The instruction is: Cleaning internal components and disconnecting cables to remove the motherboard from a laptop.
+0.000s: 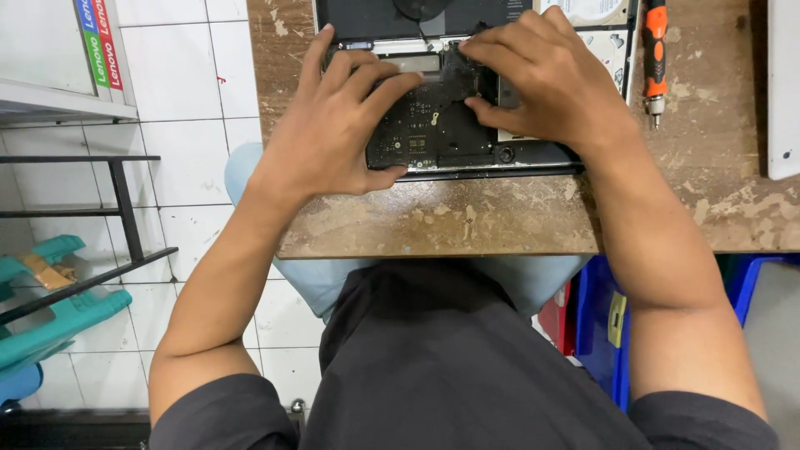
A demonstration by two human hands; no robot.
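An opened laptop base (467, 158) lies on a worn wooden table (467, 221), its dark circuit board (425, 129) exposed. My left hand (333, 125) rests on the left part of the board, thumb at the front edge and fingers spread over the top. My right hand (542, 75) is on the right side, thumb and fingertips pinching the board's upper right part. Both hands grip the board. Part of the board is hidden under my fingers.
An orange and black electric screwdriver (655, 50) lies right of the laptop. A white panel (783, 87) sits at the table's right edge. Left of the table stand a black metal rack (117, 217) and teal plastic items (50, 321). Blue bins (604, 333) sit below.
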